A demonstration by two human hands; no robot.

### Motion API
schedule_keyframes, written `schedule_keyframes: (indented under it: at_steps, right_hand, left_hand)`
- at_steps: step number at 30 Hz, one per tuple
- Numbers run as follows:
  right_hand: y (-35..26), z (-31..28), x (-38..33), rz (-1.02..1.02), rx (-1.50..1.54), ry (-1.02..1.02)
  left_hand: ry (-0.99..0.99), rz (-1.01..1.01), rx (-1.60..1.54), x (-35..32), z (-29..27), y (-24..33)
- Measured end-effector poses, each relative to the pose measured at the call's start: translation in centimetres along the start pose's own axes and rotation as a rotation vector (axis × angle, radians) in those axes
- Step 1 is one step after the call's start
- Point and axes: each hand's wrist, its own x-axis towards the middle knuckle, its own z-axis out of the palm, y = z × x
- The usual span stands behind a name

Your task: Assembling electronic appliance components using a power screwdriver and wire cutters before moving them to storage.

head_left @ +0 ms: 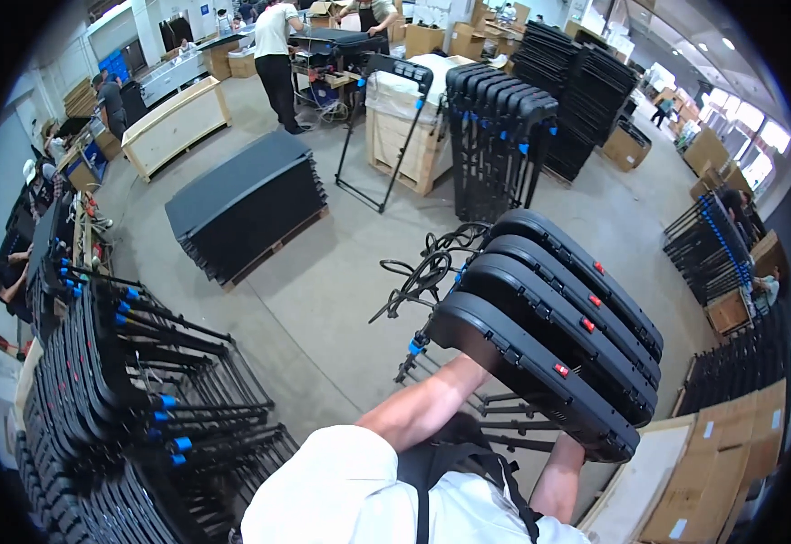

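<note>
I hold a bundle of several long black plastic panels (549, 308) with small red buttons, tilted from upper left down to lower right in front of my chest. Black metal tubes with blue caps (418, 343) and looped black wires (427, 267) stick out of its left end. My left hand (473, 366) reaches up under the nearest panel, its fingers hidden behind it. My right hand (571, 448) goes under the panel's lower right end, and only the wrist shows.
Rows of black folded frames with blue caps (141, 390) stand at my left. A pallet of flat black panels (250, 204) lies ahead on the concrete floor. Upright frames (495, 136) and a wooden crate (413, 145) stand beyond. Cardboard sheets (722, 462) lie lower right. People (277, 54) work at the back.
</note>
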Motion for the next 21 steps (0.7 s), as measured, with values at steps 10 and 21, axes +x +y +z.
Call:
schedule_keyframes:
  at_steps: [10, 21]
  right_hand:
    - [8.2, 3.4, 11.1, 0.026, 0.077, -0.034]
    - [6.3, 7.9, 13.2, -0.042, 0.011, -0.082]
  left_hand:
    - [0.033, 0.074, 0.163, 5.5, -3.3, 5.3]
    - [-0.045, 0.144, 0.208, 4.9, -0.7, 7.7]
